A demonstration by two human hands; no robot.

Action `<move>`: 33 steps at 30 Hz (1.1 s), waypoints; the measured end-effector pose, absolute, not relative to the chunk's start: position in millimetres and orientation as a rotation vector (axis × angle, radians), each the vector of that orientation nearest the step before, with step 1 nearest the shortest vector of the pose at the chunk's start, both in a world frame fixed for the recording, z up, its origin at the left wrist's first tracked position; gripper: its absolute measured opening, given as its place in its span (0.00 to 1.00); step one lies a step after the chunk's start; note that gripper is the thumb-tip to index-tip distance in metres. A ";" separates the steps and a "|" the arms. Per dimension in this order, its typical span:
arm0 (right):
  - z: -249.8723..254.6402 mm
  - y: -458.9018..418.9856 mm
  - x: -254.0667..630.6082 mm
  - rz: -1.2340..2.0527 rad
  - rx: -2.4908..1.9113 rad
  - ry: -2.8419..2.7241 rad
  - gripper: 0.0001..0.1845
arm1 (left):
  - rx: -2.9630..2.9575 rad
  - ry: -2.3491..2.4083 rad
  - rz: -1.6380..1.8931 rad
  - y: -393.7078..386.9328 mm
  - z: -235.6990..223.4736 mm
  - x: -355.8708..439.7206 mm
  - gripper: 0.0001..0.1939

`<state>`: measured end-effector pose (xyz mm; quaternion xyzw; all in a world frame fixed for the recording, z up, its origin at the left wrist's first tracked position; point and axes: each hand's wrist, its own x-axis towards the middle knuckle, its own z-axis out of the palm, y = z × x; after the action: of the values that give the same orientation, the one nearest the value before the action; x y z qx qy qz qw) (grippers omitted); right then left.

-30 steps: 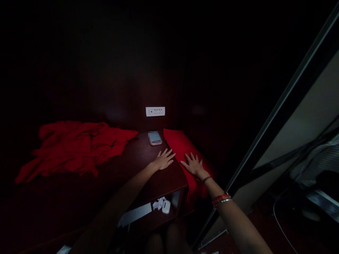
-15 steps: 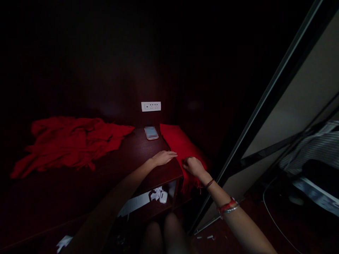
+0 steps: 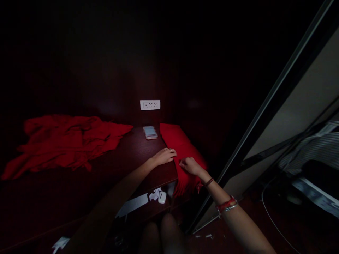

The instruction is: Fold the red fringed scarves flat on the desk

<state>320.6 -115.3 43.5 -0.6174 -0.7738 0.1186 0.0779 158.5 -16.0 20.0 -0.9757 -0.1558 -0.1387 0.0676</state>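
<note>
A folded red scarf (image 3: 178, 135) with a fringed near end lies along the right side of the dark wooden desk (image 3: 135, 151). The fringe hangs over the front edge. My left hand (image 3: 164, 156) rests at the scarf's left edge, fingers lying on the surface and slightly bent at the tips. On the scarf's near half, my right hand (image 3: 191, 166) is closed with its fingers pressed together on the cloth. A second red cloth (image 3: 71, 141) lies crumpled on the left of the desk.
A phone (image 3: 150, 132) lies near the wall below a white socket panel (image 3: 150, 105). The open shelf underneath holds a white earphone case (image 3: 162, 197), crumpled paper (image 3: 154, 194) and a white sheet (image 3: 134, 204). A framed panel (image 3: 275, 102) slants upward at right.
My left fingers have gone from stretched out to slightly bent at the scarf's edge. My right hand has shifted a little left, and the scarf's near end has moved left with it.
</note>
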 end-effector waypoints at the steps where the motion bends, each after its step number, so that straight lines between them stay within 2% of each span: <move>1: 40.8 -117.5 321.4 0.337 -1.819 -2.308 0.12 | -2.931 -0.463 -0.401 -16.7 22.1 158.6 0.09; 3: 37.5 -123.4 323.7 0.284 -1.775 -2.277 0.12 | -2.930 -0.411 -0.389 -19.2 25.9 158.2 0.07; 8: 37.1 -142.2 311.3 0.109 -1.977 -2.182 0.27 | -2.936 -0.089 -0.316 -25.1 30.5 161.9 0.09; 10: 35.9 -147.6 298.2 -0.055 -2.121 -2.109 0.24 | -2.908 -0.075 -0.288 -25.0 29.4 165.9 0.08; 14: 32.6 -151.1 282.6 -0.243 -2.261 -2.068 0.12 | -2.886 -0.150 -0.369 -24.7 25.3 172.3 0.07; 25: 12.8 -175.1 297.1 -0.151 -1.954 -2.064 0.14 | -3.057 -0.220 -0.376 -30.4 28.7 174.9 0.07; 33: 25.4 -168.8 301.7 -0.011 -2.051 -1.928 0.12 | -3.018 -0.074 -0.289 -34.7 33.2 182.6 0.06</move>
<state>301.7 -168.8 25.4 -0.7188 -0.6759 -0.0039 0.1626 182.6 -34.7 33.2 -0.9937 -0.0243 -0.0952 0.0543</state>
